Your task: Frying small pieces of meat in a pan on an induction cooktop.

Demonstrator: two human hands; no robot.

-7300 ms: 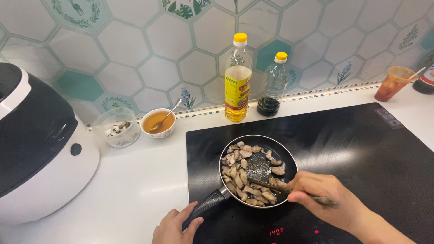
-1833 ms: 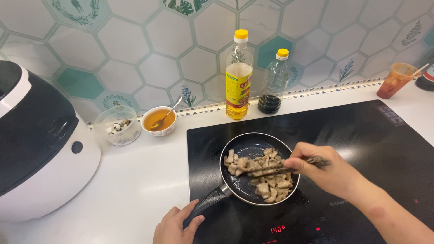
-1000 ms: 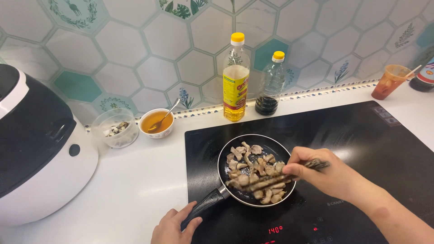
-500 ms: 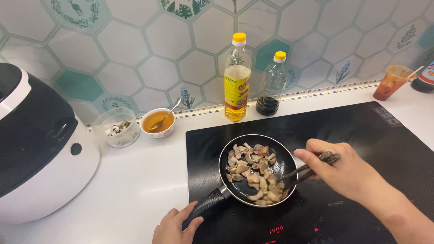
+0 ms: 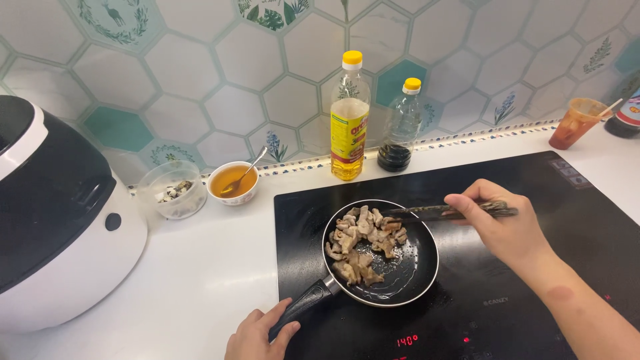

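Gripping the frying pan's handle (image 5: 303, 308) with left hand (image 5: 257, 333) fingers, right hand (image 5: 497, 223) pinching chopsticks (image 5: 440, 212) over meat pieces (image 5: 360, 243); hasty stirring could flick pieces onto the induction hob (image 5: 533, 293).

Oil bottle (image 5: 349, 120), sauce bowl (image 5: 233, 183), white cooker (image 5: 60, 220).

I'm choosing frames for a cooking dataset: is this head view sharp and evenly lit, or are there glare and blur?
Head view: mostly sharp and evenly lit; the frying pan shows oily glints on its bare base; the cooktop reflects softly; the right hand and its spatula look slightly motion-blurred; the left hand is cut by the frame's bottom edge.
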